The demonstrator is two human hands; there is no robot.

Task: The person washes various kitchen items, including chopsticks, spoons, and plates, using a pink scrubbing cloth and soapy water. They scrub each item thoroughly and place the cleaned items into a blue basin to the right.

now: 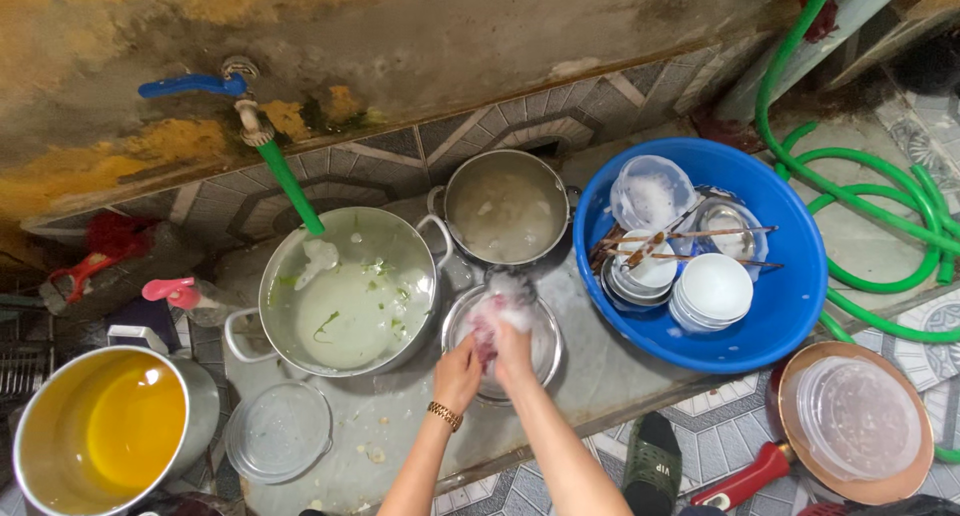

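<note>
Hands, left [457, 374] and right [511, 348], grip clamped on a soapy sponge [492, 321] over a lid [503, 341], between pots and blue basin [790, 306].

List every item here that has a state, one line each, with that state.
Left hand: grips the small steel bowl rim.
Right hand: presses a soapy scrubber into that bowl.
Large pot: holds cloudy water with green scraps.
Middle pot: holds murky water.
Blue basin: loaded with soapy bowls.
Steel pot: holds yellow liquid.
Glass lid: lies flat.

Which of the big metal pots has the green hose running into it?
The large pot left of the hands, holding cloudy water with green scraps; the hose from the tap dips into it.
</note>
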